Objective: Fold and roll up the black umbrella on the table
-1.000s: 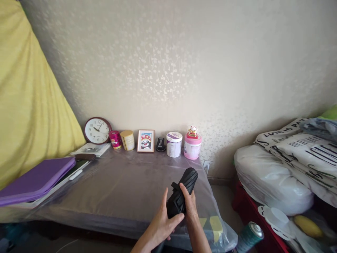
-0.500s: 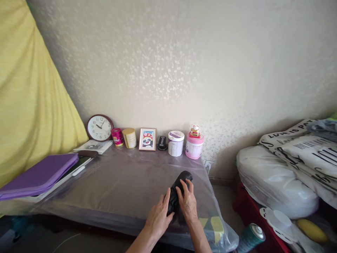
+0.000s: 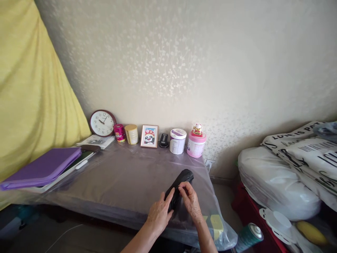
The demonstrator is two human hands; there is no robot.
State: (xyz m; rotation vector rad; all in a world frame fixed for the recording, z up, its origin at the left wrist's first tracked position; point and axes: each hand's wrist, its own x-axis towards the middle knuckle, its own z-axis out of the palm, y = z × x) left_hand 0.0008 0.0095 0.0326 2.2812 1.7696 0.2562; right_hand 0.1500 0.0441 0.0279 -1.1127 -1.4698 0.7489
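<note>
A black folded umbrella [image 3: 186, 175] lies slantwise on the plastic-covered table [image 3: 118, 182], its far end pointing up and to the right. My left hand [image 3: 160, 209] grips its near part, with the thumb on the near side and the fingers along the left side. My right hand [image 3: 190, 200] is at the umbrella's right side, thumb and forefinger pinched together at the black fabric. Whatever small piece sits in that pinch is too small to make out clearly. The umbrella's near end is partly hidden by my left hand.
Along the wall stand a clock [image 3: 102, 123], a pink tin [image 3: 119, 133], a yellow-lidded can [image 3: 131, 134], a framed panda picture [image 3: 149, 136], a white tub [image 3: 177, 142] and a pink tub [image 3: 196, 146]. Purple folders [image 3: 44, 167] lie left. A spray can [image 3: 249, 237] stands off the right edge.
My right hand has gone from lying spread over the umbrella to pinching at its right side. My left hand keeps its hold. The view has shifted slightly.
</note>
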